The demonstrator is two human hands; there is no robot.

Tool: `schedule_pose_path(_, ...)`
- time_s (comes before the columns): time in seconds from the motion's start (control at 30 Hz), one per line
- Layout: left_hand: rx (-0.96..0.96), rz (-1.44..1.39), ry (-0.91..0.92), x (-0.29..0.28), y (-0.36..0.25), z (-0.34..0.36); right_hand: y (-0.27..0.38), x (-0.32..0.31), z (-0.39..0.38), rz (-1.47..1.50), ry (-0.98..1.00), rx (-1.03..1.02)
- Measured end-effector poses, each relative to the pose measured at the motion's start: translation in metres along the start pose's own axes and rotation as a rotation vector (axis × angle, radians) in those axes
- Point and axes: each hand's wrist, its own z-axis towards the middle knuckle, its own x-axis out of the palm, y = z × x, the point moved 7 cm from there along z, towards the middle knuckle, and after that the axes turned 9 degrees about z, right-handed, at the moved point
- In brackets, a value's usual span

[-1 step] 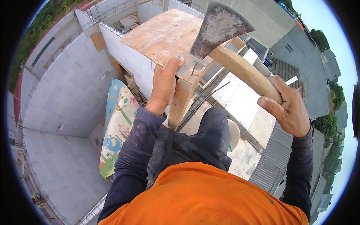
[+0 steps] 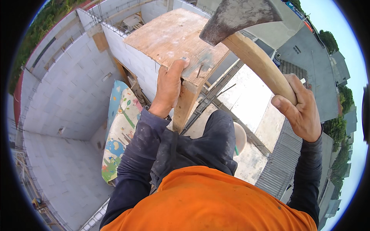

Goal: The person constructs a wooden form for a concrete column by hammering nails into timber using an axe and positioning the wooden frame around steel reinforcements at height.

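Observation:
My left hand [image 2: 167, 88] grips the near corner of a worn plywood board [image 2: 162, 32], its thumb on top and the palm against an upright timber [image 2: 184, 107] under that corner. A nail [image 2: 199, 71] sticks up from the board just right of my thumb. My right hand [image 2: 296, 109] is closed on the pale wooden handle of an axe [image 2: 258, 59]. The grey metal axe head [image 2: 239, 19] is in the air above the board's right side, flat face toward the camera.
Below left are white block walls [image 2: 65, 96] and a patterned mat [image 2: 121, 142]. Steel rebar frames [image 2: 219, 92], pale panels [image 2: 241, 94], a round tub [image 2: 239, 138] and corrugated sheeting [image 2: 281, 154] lie below right. Neighbouring roofs and trees fill the right rim.
My right hand and the axe have moved up and to the right, away from the nail. My left hand stays in the same place on the board's corner.

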Motion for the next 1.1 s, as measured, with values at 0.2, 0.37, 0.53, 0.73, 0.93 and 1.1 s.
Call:
schedule_pose_path(0.2, -0.022, 0.025, -0.030, -0.002, -0.001, -0.002, 0.011, -0.034, 0.001, 0.313, -0.281, -0.130)
schedule_pose_path(0.37, -0.065, -0.044, 0.033, 0.007, -0.006, -0.010, -0.001, 0.012, -0.019, -0.136, 0.227, 0.185)
schedule_pose_path(0.53, -0.102, -0.030, -0.012, 0.005, 0.003, -0.006, 0.012, -0.011, -0.015, -0.066, -0.023, 0.115)
schedule_pose_path(0.73, -0.013, -0.014, 0.008, 0.005, -0.014, -0.006, 0.012, -0.070, -0.020, 0.476, -0.385, -0.149)
schedule_pose_path(0.93, -0.095, -0.003, -0.002, 0.002, -0.007, -0.007, -0.010, 0.029, -0.029, -0.131, 0.258, 0.279)
schedule_pose_path(1.1, -0.031, 0.009, -0.077, -0.001, 0.002, 0.001, 0.021, -0.020, -0.027, 0.058, -0.204, -0.028)
